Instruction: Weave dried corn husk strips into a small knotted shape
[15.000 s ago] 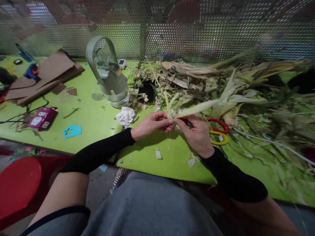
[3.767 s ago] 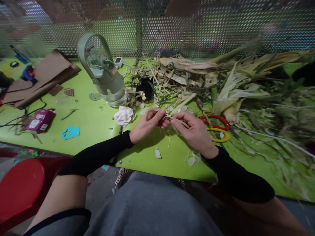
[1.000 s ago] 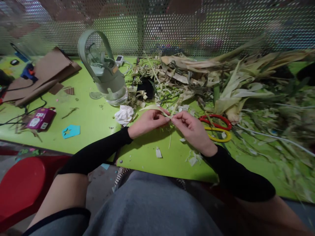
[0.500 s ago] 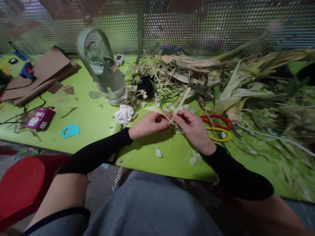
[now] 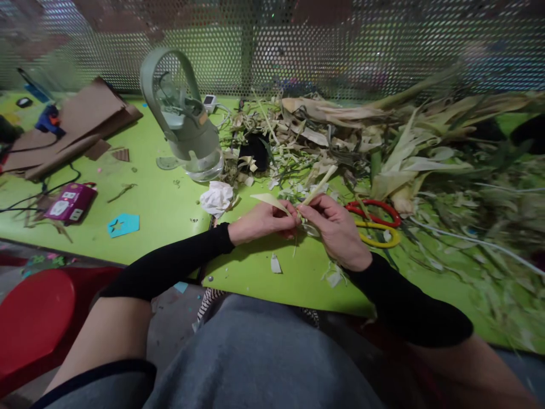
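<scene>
Pale corn husk strips [image 5: 320, 186] cross between my fingertips above the green table [image 5: 251, 272]. My left hand [image 5: 266, 220] pinches them from the left, and one flat end [image 5: 267, 199] fans out over its fingers. From the right, my right hand [image 5: 338, 230] pinches the same piece, with a narrow strip pointing up and away. A thin thread of husk hangs below the fingertips. The exact crossing of the strips is partly hidden by my fingers. Close to my right hand lie scissors with red and yellow handles [image 5: 378, 236], their blades largely out of sight.
A green-lidded water bottle [image 5: 193, 136] and crumpled tissue [image 5: 217, 197] stand left of my hands. Husk scraps and corn husks [image 5: 404, 165] heap up behind and right. Farther left are a purple box [image 5: 71, 203], blue paper [image 5: 123, 225] and brown cardboard [image 5: 80, 128]. Perforated metal [image 5: 298, 51] bounds the back.
The long strip that pointed right at first has been worked into a crossing. Over the last second, a narrow strip rose beside my right fingers, then leaned farther right. Both hands stay pinched together.
</scene>
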`<state>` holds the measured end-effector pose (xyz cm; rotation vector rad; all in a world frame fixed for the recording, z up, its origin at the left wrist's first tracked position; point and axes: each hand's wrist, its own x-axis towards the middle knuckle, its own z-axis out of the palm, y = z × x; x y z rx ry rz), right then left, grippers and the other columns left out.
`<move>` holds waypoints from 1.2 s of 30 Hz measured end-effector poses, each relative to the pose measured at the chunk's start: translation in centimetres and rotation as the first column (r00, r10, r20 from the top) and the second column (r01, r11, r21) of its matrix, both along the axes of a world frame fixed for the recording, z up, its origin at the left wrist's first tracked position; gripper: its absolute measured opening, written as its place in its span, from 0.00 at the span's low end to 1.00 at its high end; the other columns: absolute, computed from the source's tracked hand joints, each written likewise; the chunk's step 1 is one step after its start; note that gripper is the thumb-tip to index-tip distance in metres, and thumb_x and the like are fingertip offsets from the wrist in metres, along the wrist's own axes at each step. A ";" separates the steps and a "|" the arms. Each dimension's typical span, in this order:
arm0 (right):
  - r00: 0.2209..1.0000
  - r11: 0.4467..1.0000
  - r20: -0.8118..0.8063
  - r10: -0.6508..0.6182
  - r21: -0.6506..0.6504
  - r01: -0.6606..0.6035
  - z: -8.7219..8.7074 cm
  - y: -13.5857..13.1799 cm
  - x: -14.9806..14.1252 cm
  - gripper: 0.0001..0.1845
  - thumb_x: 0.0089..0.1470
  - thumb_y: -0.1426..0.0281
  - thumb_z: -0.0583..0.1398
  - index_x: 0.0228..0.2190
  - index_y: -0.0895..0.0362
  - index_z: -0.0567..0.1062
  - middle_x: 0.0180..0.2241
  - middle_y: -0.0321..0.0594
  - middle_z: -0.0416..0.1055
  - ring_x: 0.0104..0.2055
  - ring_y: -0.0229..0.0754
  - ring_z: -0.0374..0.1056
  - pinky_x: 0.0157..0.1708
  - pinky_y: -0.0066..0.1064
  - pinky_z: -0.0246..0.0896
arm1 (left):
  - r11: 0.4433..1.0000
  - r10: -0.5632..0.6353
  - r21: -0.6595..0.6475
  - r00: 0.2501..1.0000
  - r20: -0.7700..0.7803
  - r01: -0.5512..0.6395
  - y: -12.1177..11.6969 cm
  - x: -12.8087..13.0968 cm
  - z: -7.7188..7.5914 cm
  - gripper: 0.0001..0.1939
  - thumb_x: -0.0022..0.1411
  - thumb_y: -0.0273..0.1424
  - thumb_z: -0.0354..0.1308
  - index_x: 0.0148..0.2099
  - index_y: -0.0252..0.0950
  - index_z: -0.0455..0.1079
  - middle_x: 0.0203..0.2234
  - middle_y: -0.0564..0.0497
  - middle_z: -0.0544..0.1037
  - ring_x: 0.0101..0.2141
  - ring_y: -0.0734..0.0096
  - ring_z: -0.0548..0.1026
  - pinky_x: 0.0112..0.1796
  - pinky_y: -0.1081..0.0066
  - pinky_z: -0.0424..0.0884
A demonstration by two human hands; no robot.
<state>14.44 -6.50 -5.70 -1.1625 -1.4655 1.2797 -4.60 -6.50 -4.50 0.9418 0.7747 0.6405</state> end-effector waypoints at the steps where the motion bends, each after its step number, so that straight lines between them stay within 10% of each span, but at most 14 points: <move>1: 1.000 1.000 0.001 -0.006 0.003 0.006 0.0 0.2 0.1 0.17 0.57 0.54 0.70 0.31 0.53 0.76 0.30 0.33 0.70 0.31 0.38 0.63 0.33 0.32 0.62 | 1.000 0.017 -0.021 1.000 0.014 -0.017 0.0 0.1 0.1 0.11 0.65 0.27 0.68 0.35 0.32 0.69 0.23 0.56 0.78 0.26 0.80 0.77 0.38 0.73 0.76; 11: 0.999 0.998 -0.001 0.034 -0.052 -0.034 0.9 1.0 0.1 0.25 0.58 0.45 0.67 0.29 0.52 0.71 0.27 0.32 0.64 0.27 0.36 0.57 0.28 0.31 0.56 | 0.980 0.199 -0.033 0.976 0.091 -0.197 0.4 0.0 -0.1 0.02 0.71 0.25 0.59 0.43 0.31 0.72 0.32 0.46 0.83 0.33 0.75 0.82 0.45 0.68 0.79; 36: 0.988 0.990 0.073 0.139 -0.043 -0.136 1.4 -0.1 -0.7 0.17 0.55 0.53 0.70 0.32 0.54 0.76 0.27 0.33 0.70 0.29 0.38 0.62 0.30 0.33 0.55 | 0.901 0.216 0.406 0.970 -0.113 -0.153 -0.4 -0.1 0.6 0.08 0.73 0.31 0.56 0.38 0.36 0.65 0.19 0.60 0.68 0.21 0.80 0.68 0.26 0.77 0.65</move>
